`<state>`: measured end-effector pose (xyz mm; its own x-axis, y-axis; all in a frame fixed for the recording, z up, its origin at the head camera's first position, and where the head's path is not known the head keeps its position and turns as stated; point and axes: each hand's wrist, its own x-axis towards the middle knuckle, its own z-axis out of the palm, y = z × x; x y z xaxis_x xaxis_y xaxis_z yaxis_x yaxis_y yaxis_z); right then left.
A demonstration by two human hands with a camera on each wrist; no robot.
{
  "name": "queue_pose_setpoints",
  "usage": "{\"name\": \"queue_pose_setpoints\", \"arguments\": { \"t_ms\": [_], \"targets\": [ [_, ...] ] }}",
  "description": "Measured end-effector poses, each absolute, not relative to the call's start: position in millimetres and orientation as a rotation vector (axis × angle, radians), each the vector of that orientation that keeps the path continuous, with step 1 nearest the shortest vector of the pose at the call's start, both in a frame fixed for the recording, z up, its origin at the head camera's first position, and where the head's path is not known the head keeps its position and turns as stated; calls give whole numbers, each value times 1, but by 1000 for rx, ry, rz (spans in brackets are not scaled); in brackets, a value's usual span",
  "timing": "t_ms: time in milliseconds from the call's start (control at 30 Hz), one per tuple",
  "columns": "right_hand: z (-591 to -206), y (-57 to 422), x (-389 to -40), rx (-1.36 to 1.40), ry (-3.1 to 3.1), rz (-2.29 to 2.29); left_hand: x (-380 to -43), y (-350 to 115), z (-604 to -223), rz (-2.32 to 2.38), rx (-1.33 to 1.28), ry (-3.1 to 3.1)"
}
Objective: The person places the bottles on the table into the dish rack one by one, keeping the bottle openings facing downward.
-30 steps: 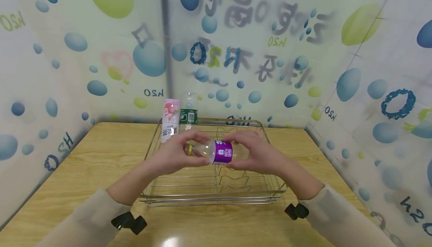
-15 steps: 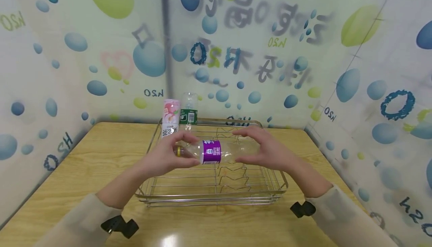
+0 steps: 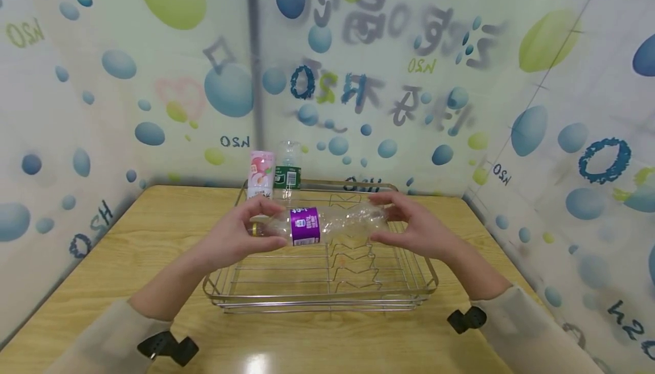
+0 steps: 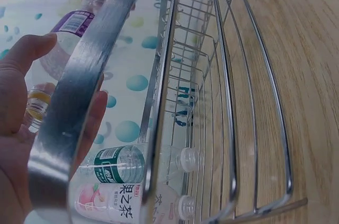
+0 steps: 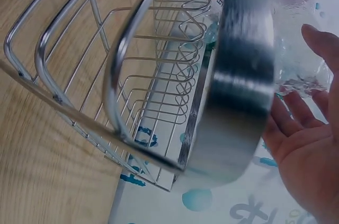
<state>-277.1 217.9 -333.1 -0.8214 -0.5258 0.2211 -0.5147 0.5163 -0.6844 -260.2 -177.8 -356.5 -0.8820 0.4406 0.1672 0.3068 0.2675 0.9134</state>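
A clear plastic bottle (image 3: 332, 223) with a purple label lies sideways in the air over a metal wire rack (image 3: 327, 293). Its neck, ringed in yellow, points left. My left hand (image 3: 240, 232) holds the neck end, thumb on the near side and fingers behind. Around the base curve the fingers and thumb of my right hand (image 3: 417, 226); in the right wrist view its thumb (image 5: 320, 41) overlaps the bottle's side, with the fingers beyond the base. The left wrist view shows the label partly hidden behind the rack's flat rim (image 4: 87, 81).
A pink-and-white bottle (image 3: 261, 172) and a clear bottle with a green label (image 3: 287, 176) stand neck-down at the rack's back left. Zigzag wires (image 3: 356, 260) run across the rack. It sits on a wooden table (image 3: 169, 215) with printed walls behind and beside.
The bottle has shifted left with my left hand. My right hand has slid right along it toward the base, so more of the clear body shows. The rack and standing bottles stay put.
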Motion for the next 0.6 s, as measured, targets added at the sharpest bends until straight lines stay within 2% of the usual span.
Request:
{"name": "queue_pose_setpoints", "arguments": {
  "t_ms": [600],
  "targets": [
    [-332, 213, -282, -1003, 2712, -1279, -257, -147, -347, 1235, 929, 2810]
  ]
}}
